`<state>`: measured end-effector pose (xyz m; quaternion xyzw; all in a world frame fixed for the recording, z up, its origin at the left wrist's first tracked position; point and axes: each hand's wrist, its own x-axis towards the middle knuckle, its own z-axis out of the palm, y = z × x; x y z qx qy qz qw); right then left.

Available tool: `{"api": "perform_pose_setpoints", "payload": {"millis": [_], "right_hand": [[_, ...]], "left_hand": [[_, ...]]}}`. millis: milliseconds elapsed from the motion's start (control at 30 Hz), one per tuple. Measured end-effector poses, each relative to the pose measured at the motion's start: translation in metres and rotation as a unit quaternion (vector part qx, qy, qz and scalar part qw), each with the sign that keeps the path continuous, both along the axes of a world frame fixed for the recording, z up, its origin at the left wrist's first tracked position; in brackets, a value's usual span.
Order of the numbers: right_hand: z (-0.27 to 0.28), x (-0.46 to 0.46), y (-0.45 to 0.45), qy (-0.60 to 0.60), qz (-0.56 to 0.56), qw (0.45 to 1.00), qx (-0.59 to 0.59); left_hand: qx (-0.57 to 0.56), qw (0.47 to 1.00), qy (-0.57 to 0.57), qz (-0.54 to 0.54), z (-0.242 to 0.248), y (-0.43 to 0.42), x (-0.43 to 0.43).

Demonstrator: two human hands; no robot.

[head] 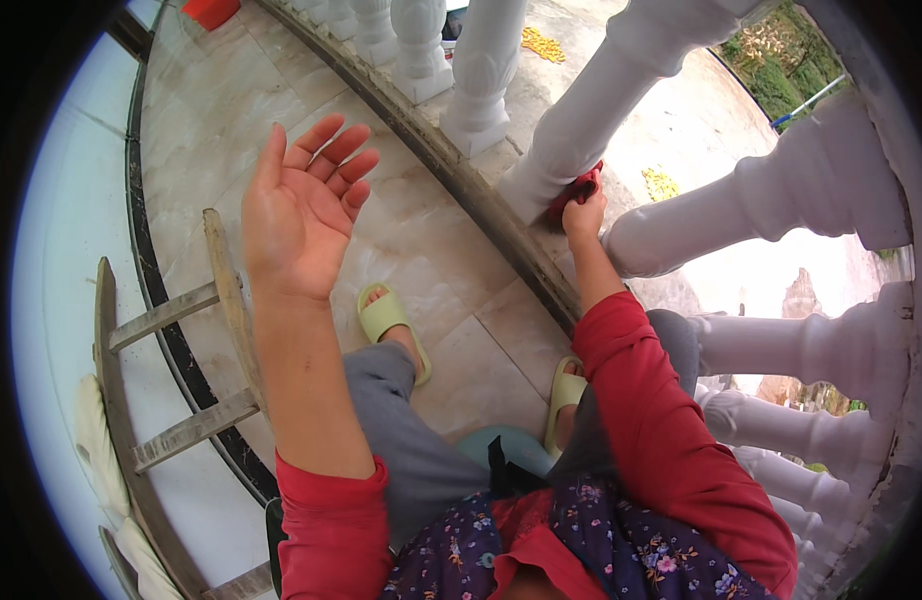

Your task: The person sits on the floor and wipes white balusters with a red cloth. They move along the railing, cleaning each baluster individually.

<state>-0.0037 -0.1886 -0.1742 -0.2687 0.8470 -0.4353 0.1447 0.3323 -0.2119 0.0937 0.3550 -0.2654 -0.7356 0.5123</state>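
Observation:
My right hand reaches between two white balusters and grips a dark red cloth. The cloth lies against the foot of one baluster, on the stone ledge of the balustrade, and is partly hidden behind it. On the other side of my hand stands a second baluster. My left hand is raised over the tiled floor, palm up, with its fingers apart and nothing in it.
A wooden ladder leans at the white wall on the left. A red basin sits at the far left on the floor. Beyond the balusters lie patches of yellow kernels on concrete. A blue-green stool seat shows beneath me.

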Motion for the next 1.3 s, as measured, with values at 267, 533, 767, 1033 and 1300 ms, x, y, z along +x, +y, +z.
{"api": "perform_pose_setpoints", "payload": {"millis": [267, 533, 767, 1033, 1300], "right_hand": [[0.008, -0.004, -0.024, 0.009, 0.009, 0.970, 0.241], [-0.024, 0.093, 0.041, 0.010, 0.138, 0.969, 0.203], [0.107, 0.086, 0.041, 0.136, 0.362, 0.920, 0.066], [0.311, 0.070, -0.005, 0.777, 0.181, 0.601, 0.050], [0.175, 0.065, -0.063, 0.662, 0.364, 0.619, 0.217]], "left_hand": [[0.015, 1.000, 0.011, -0.017, 0.007, -0.002, -0.019], [0.024, 1.000, 0.016, 0.006, 0.001, -0.007, -0.030], [0.044, 0.995, 0.054, 0.072, -0.004, -0.024, -0.025], [0.082, 0.981, 0.136, 0.111, -0.024, -0.036, -0.001], [0.097, 0.977, 0.139, 0.127, -0.025, -0.043, -0.001]]}}
